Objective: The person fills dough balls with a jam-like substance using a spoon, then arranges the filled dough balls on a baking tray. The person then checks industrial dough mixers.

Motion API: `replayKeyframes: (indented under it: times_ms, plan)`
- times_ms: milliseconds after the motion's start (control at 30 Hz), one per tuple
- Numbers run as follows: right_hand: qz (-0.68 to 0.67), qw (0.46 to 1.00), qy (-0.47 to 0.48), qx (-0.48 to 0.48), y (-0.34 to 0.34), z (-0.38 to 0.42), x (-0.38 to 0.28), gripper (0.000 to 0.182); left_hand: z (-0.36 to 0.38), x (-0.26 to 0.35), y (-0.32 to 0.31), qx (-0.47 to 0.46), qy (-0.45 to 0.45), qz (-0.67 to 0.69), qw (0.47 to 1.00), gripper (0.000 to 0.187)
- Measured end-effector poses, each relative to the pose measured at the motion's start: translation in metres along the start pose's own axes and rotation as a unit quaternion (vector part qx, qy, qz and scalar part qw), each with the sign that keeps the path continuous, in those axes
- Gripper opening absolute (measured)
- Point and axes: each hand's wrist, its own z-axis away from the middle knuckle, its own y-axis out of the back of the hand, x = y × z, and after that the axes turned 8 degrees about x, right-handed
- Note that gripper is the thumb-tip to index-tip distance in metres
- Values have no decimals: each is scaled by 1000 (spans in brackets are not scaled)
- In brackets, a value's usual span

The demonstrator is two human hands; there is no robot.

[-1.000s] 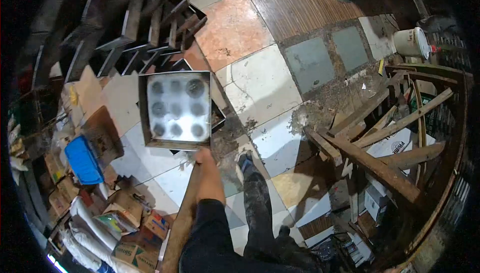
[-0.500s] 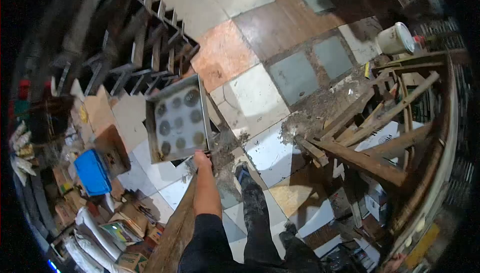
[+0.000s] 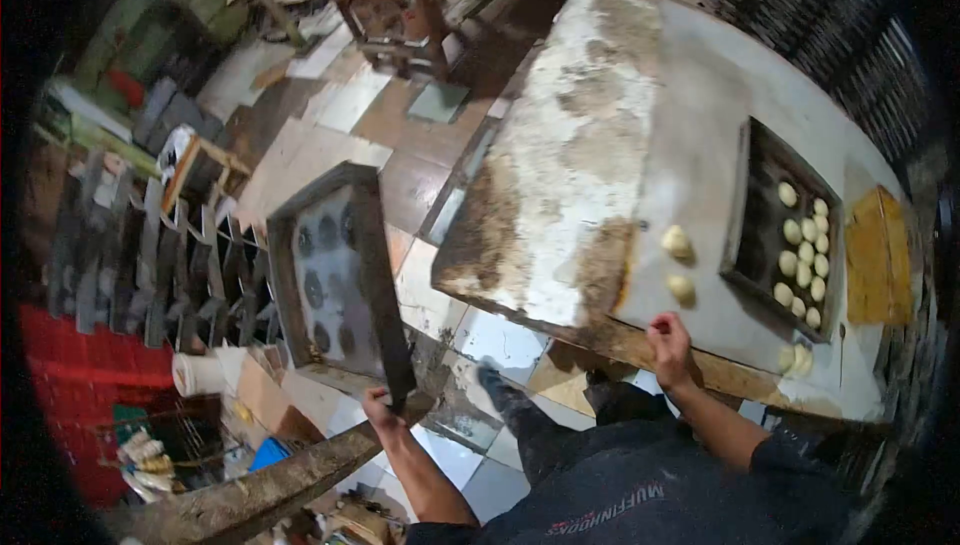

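A deep square metal baking tray, its pale inside marked with dark round spots, hangs tilted over the floor at the left. My left hand grips its near corner. My right hand is at the front edge of the worktable, its fingers curled in and nothing visible in them. Just beyond it lie two pale dough balls, a farther one and a nearer one. Farther right, a dark tray holds several dough balls. More dough sits near the table's front edge.
A yellow container stands at the table's right. Stacked dark racks stand left, with a white bucket before them. A wooden beam crosses low at the left. A wooden stand is at the back.
The view has swung right, bringing the worktable, dough and my right hand into sight. The baking tray in my left hand is now tilted more steeply; my grip on it stays.
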Motion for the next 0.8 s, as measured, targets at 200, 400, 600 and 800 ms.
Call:
replayKeyframes:
  times_ms: [200,400,600,800]
  plan:
    - [41,974,107,-193,58,14,-53,15,217,11,-81,27,-123,-139,982,12]
    - [62,977,95,-179,121,39,-61,19,257,-21,-139,-40,-200,-291,935,18]
    - [79,990,51,-100,193,52,-29,17,227,-78,-175,-180,-154,-257,937,13]
    - [131,985,-38,-108,270,61,4,19,208,-81,-208,-151,-115,-256,948,10]
